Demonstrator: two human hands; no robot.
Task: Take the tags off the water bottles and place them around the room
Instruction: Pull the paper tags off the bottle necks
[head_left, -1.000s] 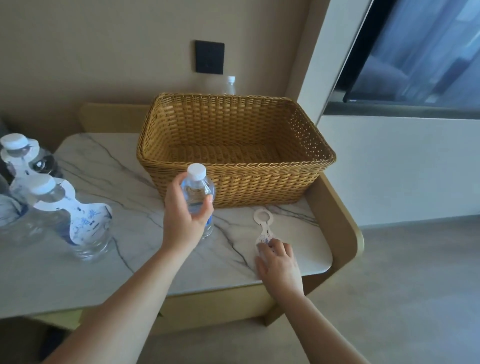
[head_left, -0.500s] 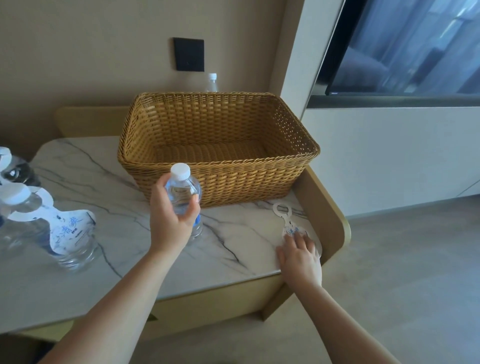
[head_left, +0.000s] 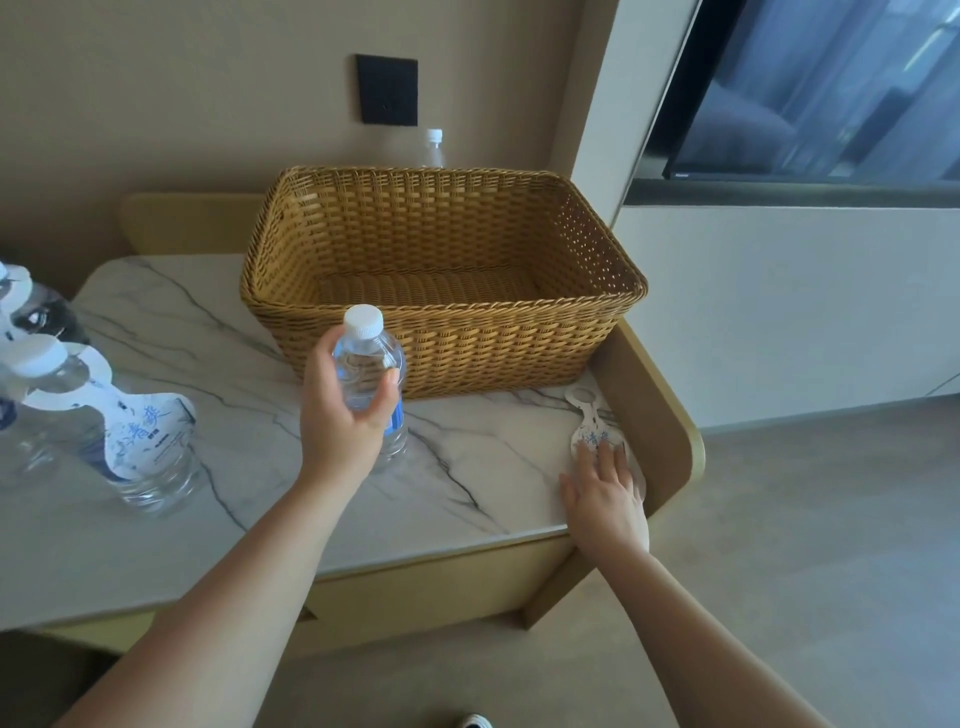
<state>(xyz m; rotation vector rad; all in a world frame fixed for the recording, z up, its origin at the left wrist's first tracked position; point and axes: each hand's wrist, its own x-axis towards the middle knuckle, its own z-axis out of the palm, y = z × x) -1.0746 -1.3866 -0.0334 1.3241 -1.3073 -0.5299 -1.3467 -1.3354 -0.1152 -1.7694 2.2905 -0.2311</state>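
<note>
My left hand (head_left: 343, 415) is wrapped around a small clear water bottle (head_left: 371, 364) with a white cap and no tag, standing on the marble table top (head_left: 249, 467) in front of the basket. My right hand (head_left: 605, 493) lies flat with fingers spread on a white paper tag (head_left: 589, 415) that rests on the table's right end, against the raised wooden edge. At the far left stand larger bottles; one bottle (head_left: 104, 426) wears a white tag (head_left: 140, 436) with blue print around its neck, and another tagged bottle (head_left: 31, 312) stands behind it.
A large empty wicker basket (head_left: 441, 280) fills the back of the table. A further small bottle (head_left: 432, 148) stands behind it by the wall under a black switch plate (head_left: 387, 89). A window (head_left: 810, 88) is at the upper right, grey floor (head_left: 805, 571) to the right.
My right hand has slid the loose tag rightward across the table to its right end. My left hand has stayed on the small bottle. The view has shifted to the right.
</note>
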